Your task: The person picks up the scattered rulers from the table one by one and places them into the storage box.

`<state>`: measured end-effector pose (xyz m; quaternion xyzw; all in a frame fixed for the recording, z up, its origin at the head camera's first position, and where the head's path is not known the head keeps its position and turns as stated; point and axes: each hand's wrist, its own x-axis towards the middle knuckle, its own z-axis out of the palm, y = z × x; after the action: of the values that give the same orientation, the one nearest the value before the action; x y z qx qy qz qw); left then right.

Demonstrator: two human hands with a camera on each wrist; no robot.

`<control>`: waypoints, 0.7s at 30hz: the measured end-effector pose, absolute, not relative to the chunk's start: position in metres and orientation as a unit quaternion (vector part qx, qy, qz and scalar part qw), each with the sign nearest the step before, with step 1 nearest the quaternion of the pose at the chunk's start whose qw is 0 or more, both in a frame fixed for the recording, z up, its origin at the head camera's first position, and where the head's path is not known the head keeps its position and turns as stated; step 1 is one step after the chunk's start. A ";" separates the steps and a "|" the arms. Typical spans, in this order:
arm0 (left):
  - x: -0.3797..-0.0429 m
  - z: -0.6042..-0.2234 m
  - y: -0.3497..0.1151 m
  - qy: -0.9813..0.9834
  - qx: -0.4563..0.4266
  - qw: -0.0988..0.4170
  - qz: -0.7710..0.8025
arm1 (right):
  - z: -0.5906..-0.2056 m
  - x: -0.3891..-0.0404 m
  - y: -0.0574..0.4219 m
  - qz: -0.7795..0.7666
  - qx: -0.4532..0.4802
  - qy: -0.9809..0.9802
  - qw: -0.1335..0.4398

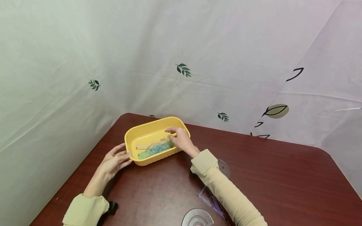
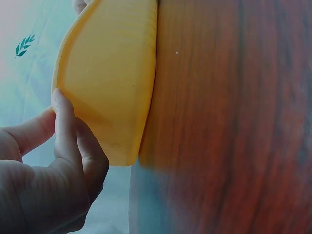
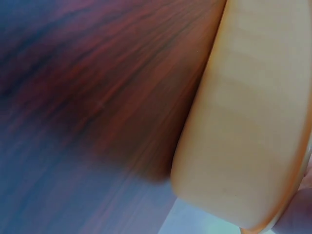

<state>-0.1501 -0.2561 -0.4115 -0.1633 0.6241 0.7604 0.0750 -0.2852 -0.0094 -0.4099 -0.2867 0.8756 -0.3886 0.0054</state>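
Note:
A yellow plastic tray (image 1: 152,125) with rounded corners stands near the table's far left corner. Flat inside it lie a green-and-blue see-through ruler (image 1: 155,150) and a clear drawing tool with printed markings, partly overlapping. At the tray's left end my left hand (image 1: 111,161) pinches the rim; the left wrist view shows thumb and fingertip (image 2: 59,100) meeting there. My right hand (image 1: 182,139) reaches over the tray's right end, thumb and fingers apart above the inside. In the right wrist view the tray's outer wall (image 3: 243,131) hides most of that hand.
On the dark red wooden table (image 1: 158,194), a clear protractor (image 1: 198,216) lies near the front. A purple set square (image 1: 210,201) lies partly under the right sleeve, and a round clear disc (image 1: 224,168) shows behind it. A white patterned curtain (image 1: 198,47) hangs behind.

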 end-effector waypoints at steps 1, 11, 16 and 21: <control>-0.150 -0.411 -0.256 0.625 -0.163 0.075 0.760 | -0.410 -0.285 -0.009 -0.401 -0.286 0.870 0.002; -0.150 -0.411 -0.256 0.623 -0.162 0.074 0.761 | -0.398 -0.279 -0.004 -0.435 -0.301 0.848 -0.026; -0.150 -0.411 -0.256 0.622 -0.163 0.072 0.763 | -0.387 -0.270 0.002 -0.421 -0.309 0.853 0.002; -0.150 -0.411 -0.256 0.623 -0.165 0.073 0.761 | -0.378 -0.258 0.010 -0.412 -0.299 0.861 0.019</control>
<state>-0.1500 -0.2558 -0.4112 -0.1654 0.6230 0.7611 0.0727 -0.2580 0.0103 -0.3778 -0.2991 0.8606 -0.4117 0.0186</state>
